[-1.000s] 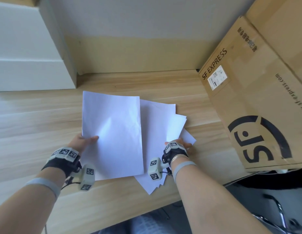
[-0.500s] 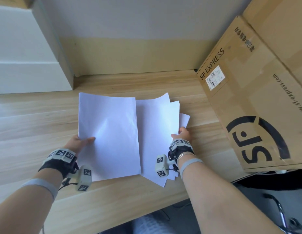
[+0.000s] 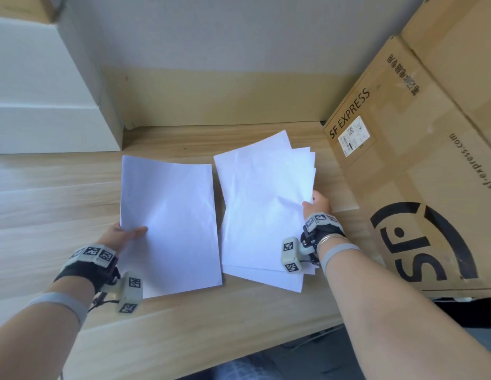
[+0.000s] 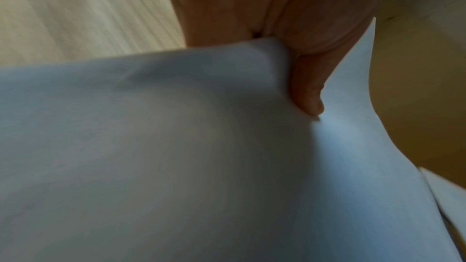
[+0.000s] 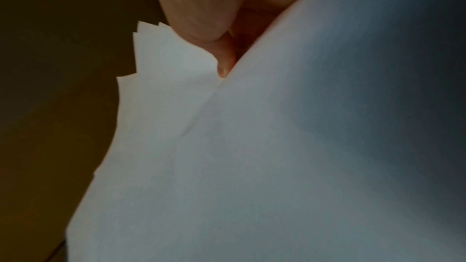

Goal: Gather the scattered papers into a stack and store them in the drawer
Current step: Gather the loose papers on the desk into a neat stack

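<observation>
Two paper groups lie side by side on the desk [image 3: 60,193]: left hand [image 3: 116,237] pinches a single sheet [image 3: 170,220]; right hand [image 3: 318,205] grips the fanned stack [image 3: 263,204] (edges uneven).

head view bright, soft even daylight, wide-angle bending at edges – both wrist views dim, blurry, out of focus close up, paper [image 4: 176,166] grey-shaded, dark corners in right wrist view.
</observation>
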